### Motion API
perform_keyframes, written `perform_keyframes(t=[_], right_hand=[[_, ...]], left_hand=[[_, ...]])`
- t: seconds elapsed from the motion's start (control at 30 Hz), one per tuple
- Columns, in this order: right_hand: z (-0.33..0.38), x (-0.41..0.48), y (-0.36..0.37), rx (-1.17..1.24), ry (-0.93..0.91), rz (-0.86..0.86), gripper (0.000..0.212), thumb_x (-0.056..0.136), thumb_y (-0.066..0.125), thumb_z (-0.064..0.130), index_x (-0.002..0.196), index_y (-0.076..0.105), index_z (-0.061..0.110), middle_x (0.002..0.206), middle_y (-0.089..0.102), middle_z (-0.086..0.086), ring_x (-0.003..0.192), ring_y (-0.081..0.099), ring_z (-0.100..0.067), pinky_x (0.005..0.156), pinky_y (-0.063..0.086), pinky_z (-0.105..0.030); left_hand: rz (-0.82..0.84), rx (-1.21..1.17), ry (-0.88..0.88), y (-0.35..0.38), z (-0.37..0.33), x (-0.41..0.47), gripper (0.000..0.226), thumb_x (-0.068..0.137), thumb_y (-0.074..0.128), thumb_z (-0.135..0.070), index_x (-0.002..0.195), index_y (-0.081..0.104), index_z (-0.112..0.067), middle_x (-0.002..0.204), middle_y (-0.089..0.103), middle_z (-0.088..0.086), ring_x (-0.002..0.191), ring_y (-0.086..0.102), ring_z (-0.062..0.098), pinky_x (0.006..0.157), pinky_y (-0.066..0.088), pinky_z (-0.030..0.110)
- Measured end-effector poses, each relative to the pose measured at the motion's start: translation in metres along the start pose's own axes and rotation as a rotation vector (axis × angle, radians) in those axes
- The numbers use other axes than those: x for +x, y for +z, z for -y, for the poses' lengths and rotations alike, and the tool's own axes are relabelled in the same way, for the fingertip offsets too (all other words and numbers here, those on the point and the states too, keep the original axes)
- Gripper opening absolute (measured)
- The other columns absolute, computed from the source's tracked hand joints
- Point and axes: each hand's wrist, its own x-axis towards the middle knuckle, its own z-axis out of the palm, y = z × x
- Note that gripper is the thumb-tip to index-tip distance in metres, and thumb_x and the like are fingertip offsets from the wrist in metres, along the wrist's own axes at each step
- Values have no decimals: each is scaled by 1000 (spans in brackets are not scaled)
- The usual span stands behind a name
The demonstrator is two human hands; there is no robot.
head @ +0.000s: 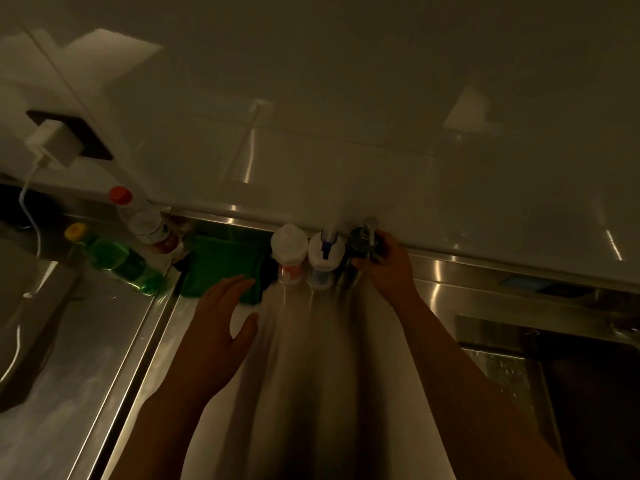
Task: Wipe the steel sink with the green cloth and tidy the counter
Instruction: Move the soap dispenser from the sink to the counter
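— Where is the green cloth (221, 261)?

— In the middle left of the frame. It lies crumpled on the steel surface (311, 358), close to the back wall and just left of a row of three bottles.

— And the hands?

— The left hand (221, 317) is over the near edge of the cloth. Its grip is spread, with the fingers straight. I cannot tell if the fingertips touch the cloth. The right hand (384, 268) is right of centre, and its grip is curled round the dark pump bottle (358, 242), the rightmost of the row.

— The other two bottles?

— The white-capped bottle (289, 247) stands just beside the cloth. The blue-nozzle bottle (325, 254) stands between it and the pump bottle.

— The sink?

— The sink (491, 327) is in the lower right, dark inside, well apart from the cloth.

— What is further left?

— A green bottle (114, 258) with a yellow cap, an orange-capped bottle (145, 220) and, in the upper left, a white charger (55, 142) in a wall socket.
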Motion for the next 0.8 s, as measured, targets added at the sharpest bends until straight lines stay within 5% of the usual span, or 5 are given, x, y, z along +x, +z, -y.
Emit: perform_keyframes(t=[0.3,0.47,0.6,0.73,0.8], right_hand=[[-4,1,1,-7,37,-14,83,72,85,-3,145,47,8,140,59,-9,127,58,-21,105,50,-39],[-16,-13,12,91,30,-2,116,61,92,-5,155,27,10,142,48,6,116,52,16,91,51,-13],[-22,-20,33,116,-24,-3,129,55,98,6,157,20,14,143,46,13,121,48,17,93,45,-5],[-25,-25,53,182,-23,-87,132,54,99,10,158,19,22,151,45,4,135,49,-4,105,49,-25],[-27,-27,60,186,-25,-138,130,56,99,12,158,19,21,152,44,2,133,49,1,105,48,-21]], left_hand=[[2,-22,0,0,-2,-2,57,96,68,-24,150,50,-20,157,45,2,148,37,21,119,33,41],[2,-9,18,3,0,2,58,96,69,-24,150,49,-20,158,45,2,148,37,22,118,30,38],[4,-15,32,7,1,5,58,95,70,-22,149,49,-21,157,46,3,146,38,22,116,30,36],[-14,-38,57,10,1,9,58,95,71,-21,149,49,-23,155,47,1,143,37,14,114,29,32],[-27,-54,70,11,1,12,59,95,71,-20,149,48,-24,155,47,1,143,37,13,114,29,33]])
